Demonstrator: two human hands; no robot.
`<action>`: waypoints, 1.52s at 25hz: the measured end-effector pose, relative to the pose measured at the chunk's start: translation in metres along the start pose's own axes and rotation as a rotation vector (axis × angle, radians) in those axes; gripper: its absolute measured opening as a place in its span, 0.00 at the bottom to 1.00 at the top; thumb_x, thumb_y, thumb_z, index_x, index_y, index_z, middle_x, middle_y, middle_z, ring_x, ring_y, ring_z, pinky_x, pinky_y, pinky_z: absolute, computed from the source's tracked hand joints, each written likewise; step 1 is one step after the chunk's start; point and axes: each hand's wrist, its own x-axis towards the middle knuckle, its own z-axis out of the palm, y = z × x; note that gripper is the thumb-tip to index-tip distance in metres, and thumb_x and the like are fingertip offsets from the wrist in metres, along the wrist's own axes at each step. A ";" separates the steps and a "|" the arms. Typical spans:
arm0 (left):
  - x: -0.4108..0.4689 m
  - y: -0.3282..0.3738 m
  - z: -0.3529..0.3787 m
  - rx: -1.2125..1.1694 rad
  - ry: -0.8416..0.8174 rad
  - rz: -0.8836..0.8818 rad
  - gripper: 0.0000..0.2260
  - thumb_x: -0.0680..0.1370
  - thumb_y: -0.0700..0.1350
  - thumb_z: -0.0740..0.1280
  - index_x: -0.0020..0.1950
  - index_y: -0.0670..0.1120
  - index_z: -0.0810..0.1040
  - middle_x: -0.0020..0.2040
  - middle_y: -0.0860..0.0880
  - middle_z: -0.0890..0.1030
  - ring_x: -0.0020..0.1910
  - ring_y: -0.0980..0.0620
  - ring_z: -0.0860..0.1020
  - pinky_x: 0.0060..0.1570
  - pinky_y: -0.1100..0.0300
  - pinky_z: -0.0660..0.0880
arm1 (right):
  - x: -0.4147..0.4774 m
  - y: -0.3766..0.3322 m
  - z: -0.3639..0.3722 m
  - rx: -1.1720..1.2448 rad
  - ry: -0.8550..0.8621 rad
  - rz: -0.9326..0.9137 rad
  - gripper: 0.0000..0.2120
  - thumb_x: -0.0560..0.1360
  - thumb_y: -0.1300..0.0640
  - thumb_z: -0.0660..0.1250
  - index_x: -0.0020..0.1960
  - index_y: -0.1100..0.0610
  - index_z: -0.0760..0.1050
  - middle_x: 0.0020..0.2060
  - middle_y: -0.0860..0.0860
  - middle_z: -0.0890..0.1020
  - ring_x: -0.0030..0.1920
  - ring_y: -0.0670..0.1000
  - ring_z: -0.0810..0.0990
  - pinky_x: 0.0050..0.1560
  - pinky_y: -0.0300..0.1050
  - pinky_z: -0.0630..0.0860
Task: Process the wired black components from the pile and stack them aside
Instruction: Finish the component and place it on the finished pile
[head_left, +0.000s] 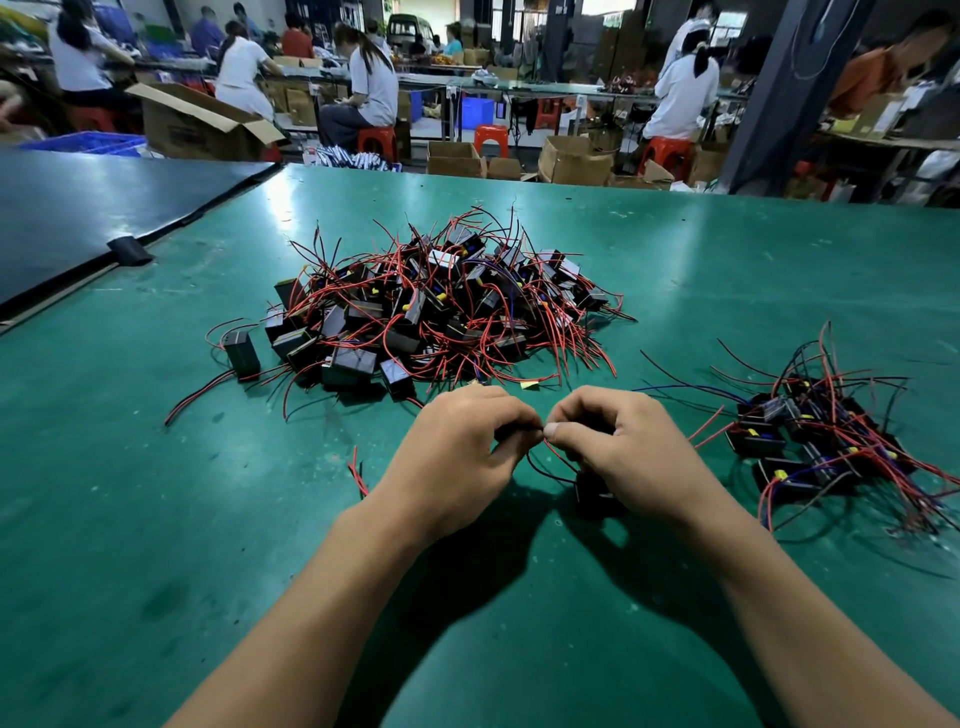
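A big pile of black box components (431, 306) with red and black wires lies in the middle of the green table (156, 519). A smaller group of the same components (821, 441) lies at the right. One black component (592, 491) sits on the table just below my hands, partly hidden by my right hand. My left hand (457, 457) and my right hand (618, 447) meet fingertip to fingertip and pinch its thin red and black wires (550, 457) between them.
A dark board (78, 218) lies along the table's left side, with a black clip (130, 250) at its edge. A loose red wire scrap (357, 470) lies left of my left wrist. Beyond the table, seated people work among cardboard boxes and red stools.
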 end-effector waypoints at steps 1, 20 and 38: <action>0.000 0.000 0.001 0.036 0.006 0.032 0.03 0.75 0.42 0.72 0.46 0.44 0.85 0.39 0.49 0.82 0.39 0.48 0.78 0.40 0.52 0.76 | 0.002 0.000 0.001 0.071 -0.015 0.082 0.09 0.74 0.61 0.71 0.36 0.54 0.78 0.24 0.43 0.74 0.25 0.41 0.68 0.28 0.33 0.64; 0.002 0.000 -0.003 -0.212 -0.017 -0.189 0.03 0.74 0.40 0.74 0.47 0.43 0.86 0.36 0.58 0.79 0.36 0.64 0.74 0.39 0.72 0.67 | -0.003 0.008 0.001 0.173 0.107 -0.184 0.06 0.73 0.61 0.75 0.48 0.53 0.83 0.35 0.46 0.84 0.27 0.48 0.79 0.32 0.40 0.75; 0.002 0.005 -0.008 -0.304 -0.059 -0.326 0.04 0.75 0.40 0.73 0.48 0.43 0.86 0.41 0.50 0.84 0.37 0.65 0.76 0.42 0.71 0.71 | 0.000 0.024 0.002 -0.109 0.185 -0.513 0.07 0.74 0.59 0.75 0.52 0.58 0.85 0.45 0.48 0.86 0.40 0.38 0.82 0.40 0.41 0.79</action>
